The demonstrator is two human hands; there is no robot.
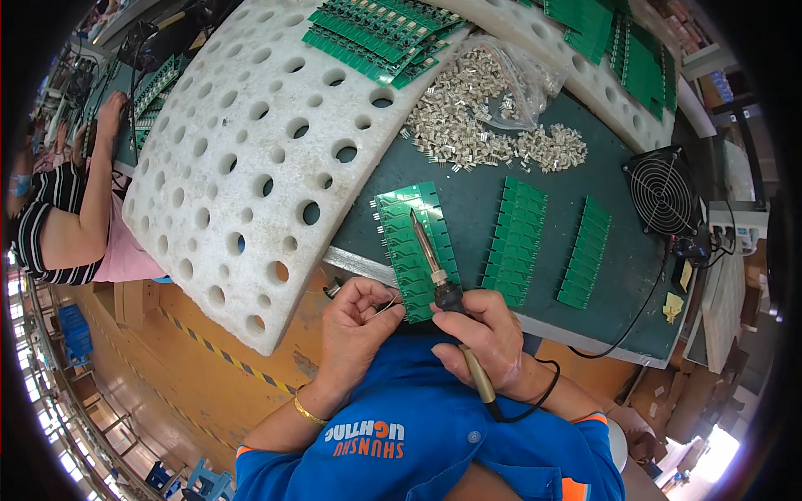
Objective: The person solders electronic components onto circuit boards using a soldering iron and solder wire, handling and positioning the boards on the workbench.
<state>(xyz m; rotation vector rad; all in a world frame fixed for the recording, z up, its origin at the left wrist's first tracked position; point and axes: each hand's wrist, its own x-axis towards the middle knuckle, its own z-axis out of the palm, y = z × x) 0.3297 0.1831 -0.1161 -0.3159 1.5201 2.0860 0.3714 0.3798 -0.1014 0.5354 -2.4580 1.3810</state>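
My right hand (483,338) grips a soldering iron (448,294) by its dark and gold handle, with the metal tip slanting up and left over a green circuit board (408,265). From this view I cannot tell whether the tip touches the board. Along the board's left edge stick out small pale pins. At its lower left corner my left hand (357,316) is closed in a pinch on a thin solder wire (386,304). Right of that board lie two more green circuit boards, a wider one (515,242) and a narrow one (585,252).
Small white connectors (468,125) lie heaped beside a clear plastic bag (522,88). A perforated white foam sheet (242,142) bears stacked circuit boards (380,37). At the right stands a black fan (662,192). Another person (75,213) works at the far left.
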